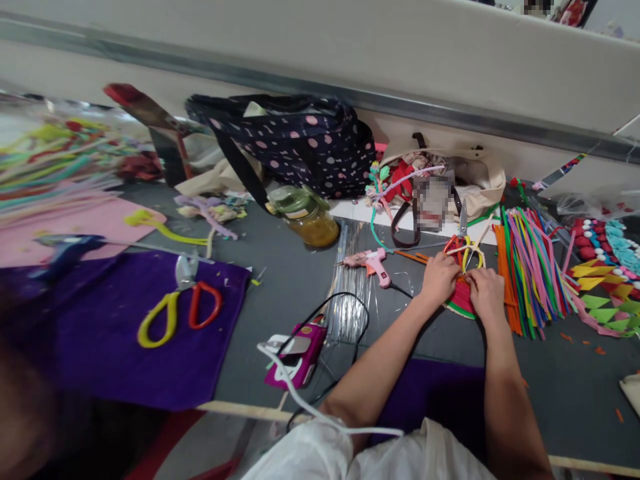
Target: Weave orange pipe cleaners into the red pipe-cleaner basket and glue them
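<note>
Seemingly midway, the left hand (440, 277) and right hand (486, 293) have their fingers curled tight on the red disc (461, 300), green-rimmed but apparently unfinished, lying on the worktop (280, 280) beside the pipe cleaners (525, 267).

I saw a dark grey work surface (290, 267) meeting a pale wall (350, 40) that carried a long metal rail (300, 85). A light wooden strip (240, 410) edged the near side. The light was soft and even.
</note>
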{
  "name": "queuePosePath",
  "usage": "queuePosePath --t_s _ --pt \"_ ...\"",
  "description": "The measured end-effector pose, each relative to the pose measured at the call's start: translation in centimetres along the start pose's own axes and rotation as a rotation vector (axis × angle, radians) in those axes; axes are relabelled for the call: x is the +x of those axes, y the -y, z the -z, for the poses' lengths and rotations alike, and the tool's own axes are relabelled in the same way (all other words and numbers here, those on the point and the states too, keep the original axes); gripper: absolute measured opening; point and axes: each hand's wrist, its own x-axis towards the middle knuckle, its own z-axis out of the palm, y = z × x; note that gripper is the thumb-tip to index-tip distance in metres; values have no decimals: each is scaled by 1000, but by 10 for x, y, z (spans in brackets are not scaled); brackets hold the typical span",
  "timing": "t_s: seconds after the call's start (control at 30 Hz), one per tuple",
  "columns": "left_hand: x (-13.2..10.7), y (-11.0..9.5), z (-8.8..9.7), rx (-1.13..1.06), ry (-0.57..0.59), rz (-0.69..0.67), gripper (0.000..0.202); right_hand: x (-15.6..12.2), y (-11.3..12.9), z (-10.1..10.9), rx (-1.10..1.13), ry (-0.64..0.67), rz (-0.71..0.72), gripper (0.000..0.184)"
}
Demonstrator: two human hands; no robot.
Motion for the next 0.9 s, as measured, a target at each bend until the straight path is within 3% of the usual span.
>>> queuePosePath --t_s 0.33,0.67,0.73,0.9 --pt "-1 11 2 -118 -48 -50 21 -3 -12 -3 55 -16 -15 14" --pt "-2 11 2 -78 -62 -40 18 -3 -7 -4 24 6 -19 15" --pt "-3 11 3 -108 -87 -15 15 -4 -9 -4 108 -36 -46 15" --pt "-7 14 11 -205 -204 53 11 -5 -21 -1 306 -289 -193 22"
